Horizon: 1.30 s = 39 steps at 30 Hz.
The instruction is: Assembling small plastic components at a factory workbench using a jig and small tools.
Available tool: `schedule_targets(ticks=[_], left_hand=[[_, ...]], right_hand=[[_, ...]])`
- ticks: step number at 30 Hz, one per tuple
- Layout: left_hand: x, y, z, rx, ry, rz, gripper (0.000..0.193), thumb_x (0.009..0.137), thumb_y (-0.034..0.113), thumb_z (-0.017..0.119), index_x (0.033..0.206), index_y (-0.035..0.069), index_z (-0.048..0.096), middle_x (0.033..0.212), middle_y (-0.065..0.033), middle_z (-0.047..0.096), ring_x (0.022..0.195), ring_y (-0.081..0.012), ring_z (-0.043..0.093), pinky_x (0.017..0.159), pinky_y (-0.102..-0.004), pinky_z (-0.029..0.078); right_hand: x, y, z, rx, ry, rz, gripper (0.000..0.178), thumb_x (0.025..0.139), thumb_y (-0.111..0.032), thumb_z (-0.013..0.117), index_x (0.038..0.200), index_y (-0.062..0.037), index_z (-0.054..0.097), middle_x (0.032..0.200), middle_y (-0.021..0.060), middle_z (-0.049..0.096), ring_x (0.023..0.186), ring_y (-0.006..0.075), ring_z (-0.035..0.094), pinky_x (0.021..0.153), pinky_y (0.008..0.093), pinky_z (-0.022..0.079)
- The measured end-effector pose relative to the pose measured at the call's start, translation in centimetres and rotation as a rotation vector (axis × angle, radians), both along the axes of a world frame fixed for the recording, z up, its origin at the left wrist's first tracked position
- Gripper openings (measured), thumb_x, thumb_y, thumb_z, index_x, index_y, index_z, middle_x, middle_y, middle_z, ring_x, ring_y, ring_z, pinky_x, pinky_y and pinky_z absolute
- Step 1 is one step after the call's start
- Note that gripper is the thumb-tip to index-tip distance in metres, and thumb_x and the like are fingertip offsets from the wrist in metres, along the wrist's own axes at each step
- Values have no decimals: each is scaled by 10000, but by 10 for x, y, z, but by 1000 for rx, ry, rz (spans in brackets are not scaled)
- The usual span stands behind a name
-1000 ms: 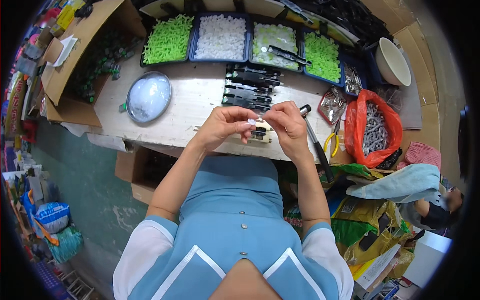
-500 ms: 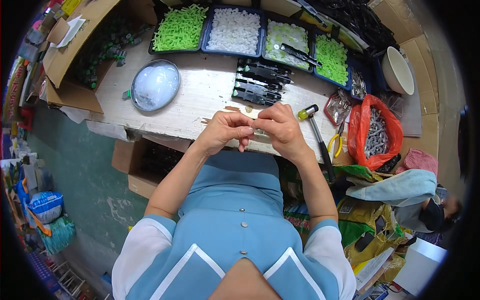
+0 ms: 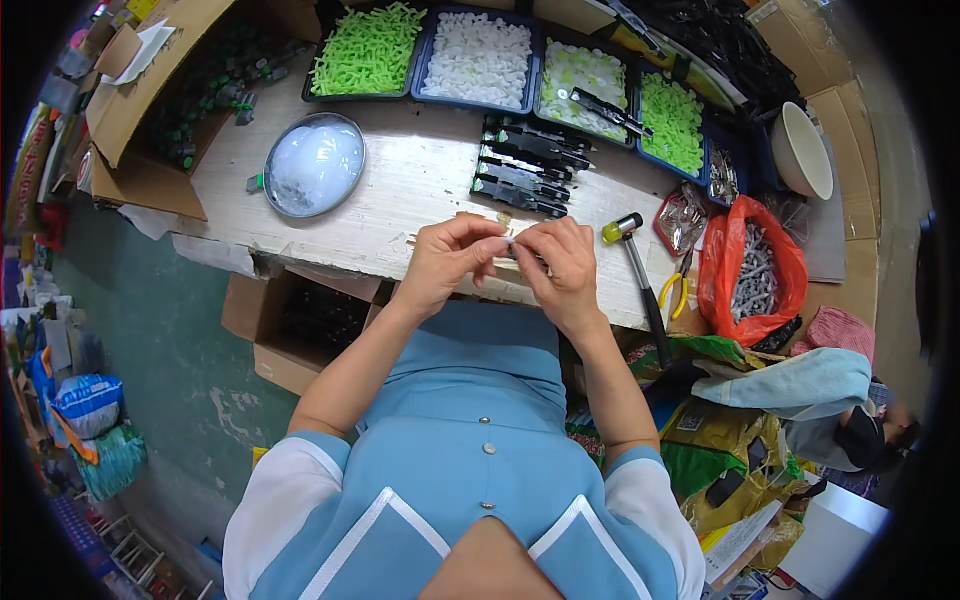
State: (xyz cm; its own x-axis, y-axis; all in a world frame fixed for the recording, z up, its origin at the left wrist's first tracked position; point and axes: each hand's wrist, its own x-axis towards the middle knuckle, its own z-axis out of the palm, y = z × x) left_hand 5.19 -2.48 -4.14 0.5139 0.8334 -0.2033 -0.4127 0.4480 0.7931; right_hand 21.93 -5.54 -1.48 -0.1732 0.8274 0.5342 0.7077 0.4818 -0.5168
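Above the front edge of the white workbench, my two hands meet fingertip to fingertip. My left hand pinches with thumb and forefinger, and my right hand pinches from the other side. Between the fingertips a small pale piece shows, too small and covered to name. Something greyish lies under my right fingers, mostly hidden. Beyond the hands lie several black flat parts with green ends in a row. A hammer with a yellow-and-black head rests to the right of my right hand.
Trays of green pieces, white pieces and more caps line the back. A round dish stands left. Yellow-handled pliers, a red bag of grey parts and a bowl are right. A cardboard box sits below.
The hands have shifted slightly and the right fingers have turned and spread downward, bringing the small pale piece into sight. The whole view has moved a little; the bench things stay put.
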Motion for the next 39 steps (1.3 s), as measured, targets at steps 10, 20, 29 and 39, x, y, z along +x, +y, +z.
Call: schedule_targets(ticks=[10,20,29,39], left_hand=[[-10,14,-17,1063,889,119,324,625,111,728,941,104,659,963,-15,562,978,-200,442,834,-328,331],[0,22,-8,1063,1010,-64,269,616,142,686,877,104,631,915,-33,507,957,-216,430,831,-355,288],[26,48,43,1382,1251,-550,190,645,189,677,783,70,625,815,-77,509,872,-250,424,764,-381,291],[241,137,36,1648,1125,-50,72,643,94,628,698,59,659,730,-103,603,834,-283,549,711,-396,388]], right_hand=[[4,6,-21,-136,-284,40,95,722,-109,653,813,-113,625,758,0,526,789,177,477,722,345,299],[9,7,-16,-199,-283,91,110,727,-107,640,836,-101,634,799,20,522,813,192,468,729,351,294],[106,4,-7,-111,-86,-219,75,734,-65,623,809,-74,627,778,59,564,781,230,536,671,364,356],[215,15,-12,-419,-517,-837,203,754,-213,600,849,-35,632,846,171,592,827,342,576,699,469,451]])
